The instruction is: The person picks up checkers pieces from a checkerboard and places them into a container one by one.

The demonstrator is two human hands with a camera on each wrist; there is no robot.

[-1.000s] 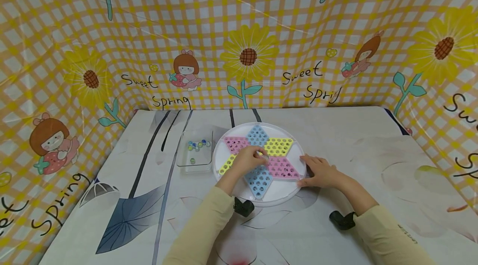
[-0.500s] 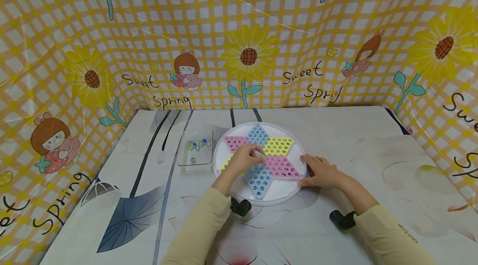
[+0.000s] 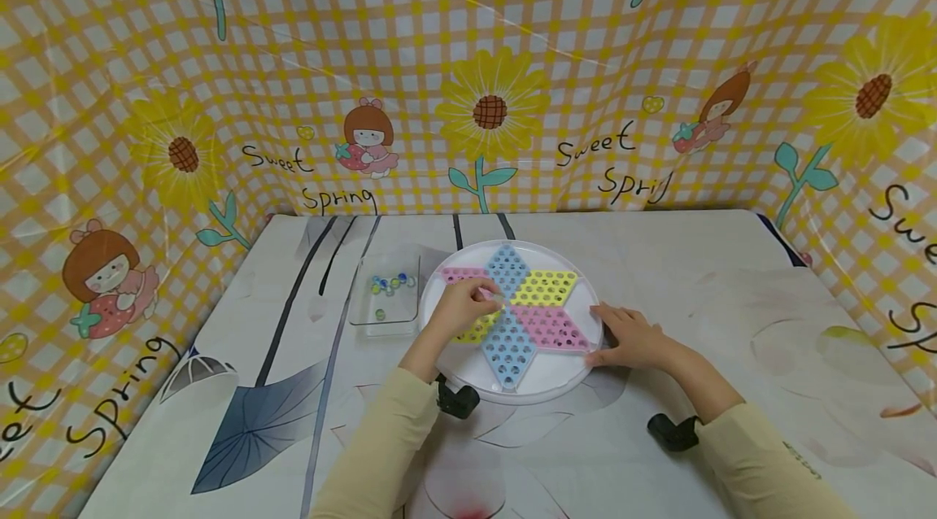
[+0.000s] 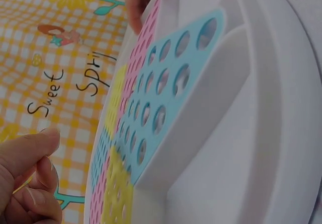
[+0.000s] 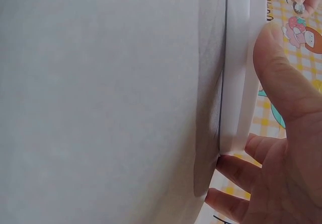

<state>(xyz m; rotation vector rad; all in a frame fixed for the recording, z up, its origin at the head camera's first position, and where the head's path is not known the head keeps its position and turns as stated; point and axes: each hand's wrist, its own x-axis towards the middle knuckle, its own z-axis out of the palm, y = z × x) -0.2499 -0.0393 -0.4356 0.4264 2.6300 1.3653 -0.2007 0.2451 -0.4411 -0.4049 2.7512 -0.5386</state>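
A round white Chinese checkers board (image 3: 468,377) with a pink, blue and yellow star of holes lies on the table. Over the left part of the star, my left hand (image 3: 459,309) pinches a clear glass marble (image 5: 299,7) between thumb and fingertips, best seen in the right wrist view. The left wrist view has that hand (image 4: 30,176) at its lower left, the marble hidden there. My right hand (image 3: 635,338) rests at the board's right rim, fingers spread, the thumb (image 5: 274,58) along the edge.
Left of the board stands a clear plastic box (image 3: 386,328) with several glass marbles (image 3: 391,283) inside. A printed cloth (image 3: 410,23) hangs behind the white patterned table (image 3: 695,250). Black wrist cameras (image 3: 457,401) sit under both sleeves.
My left hand has moved left across the board, from the star's centre toward its yellow left point, still pinching the marble. The right hand has stayed at the rim.
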